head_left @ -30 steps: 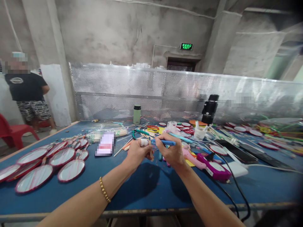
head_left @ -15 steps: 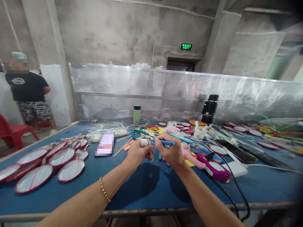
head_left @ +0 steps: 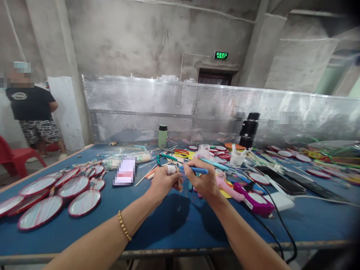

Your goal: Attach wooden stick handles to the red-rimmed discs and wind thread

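Observation:
My right hand (head_left: 204, 179) is closed around a blue pen (head_left: 201, 170), whose front end points left at the fingers of my left hand. My left hand (head_left: 164, 182) is also closed, its fingertips pinched together close to the pen. A white wrap covers one of its fingers, and a gold bead bracelet (head_left: 124, 225) circles that wrist. What the left fingers hold is too small and too hidden to name. Scissors with green handles (head_left: 167, 159) and thin wooden sticks lie just beyond the hands. A pink glue gun (head_left: 228, 189) rests right of my right hand.
Several red-rimmed oval discs (head_left: 41, 212) cover the left of the table. A phone (head_left: 125, 171), a green bottle (head_left: 162, 136), a black flask (head_left: 249, 129) and a purple device (head_left: 254, 198) with black cables surround my hands. A person (head_left: 33, 107) stands at far left.
My hands and the pen are almost exactly where they were. At far left the standing person has shifted slightly leftward.

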A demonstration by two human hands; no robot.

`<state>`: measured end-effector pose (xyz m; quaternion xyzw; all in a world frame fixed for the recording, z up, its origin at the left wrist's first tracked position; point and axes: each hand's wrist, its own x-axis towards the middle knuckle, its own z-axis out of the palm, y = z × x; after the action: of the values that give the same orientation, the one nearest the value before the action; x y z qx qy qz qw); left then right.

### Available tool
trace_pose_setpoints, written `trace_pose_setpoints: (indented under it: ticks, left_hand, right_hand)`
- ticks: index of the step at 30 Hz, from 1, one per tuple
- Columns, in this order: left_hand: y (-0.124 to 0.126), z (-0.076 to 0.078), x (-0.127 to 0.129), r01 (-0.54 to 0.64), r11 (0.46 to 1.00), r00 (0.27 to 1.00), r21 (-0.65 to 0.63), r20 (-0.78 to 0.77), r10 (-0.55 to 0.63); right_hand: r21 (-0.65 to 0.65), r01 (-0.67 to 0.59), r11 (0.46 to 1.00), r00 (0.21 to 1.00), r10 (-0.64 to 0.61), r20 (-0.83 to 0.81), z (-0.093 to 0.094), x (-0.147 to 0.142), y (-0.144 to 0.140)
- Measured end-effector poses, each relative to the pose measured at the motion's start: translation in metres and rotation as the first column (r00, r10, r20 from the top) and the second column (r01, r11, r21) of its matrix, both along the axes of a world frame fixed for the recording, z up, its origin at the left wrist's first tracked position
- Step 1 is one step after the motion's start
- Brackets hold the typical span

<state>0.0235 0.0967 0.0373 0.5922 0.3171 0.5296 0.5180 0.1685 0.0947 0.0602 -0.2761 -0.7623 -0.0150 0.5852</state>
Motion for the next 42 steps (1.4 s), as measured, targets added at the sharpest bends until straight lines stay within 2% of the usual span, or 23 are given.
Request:
trace_pose_setpoints:
  ticks: [42]
  left_hand:
    - [0.0018,-0.0020,-0.0009,-0.011,1.000,1.000,0.014,-0.015,0.012]
  right_hand:
    - [0.013,-0.021,1.000,1.000,0.021,0.005,-0.0023,-0.0005,0.0018]
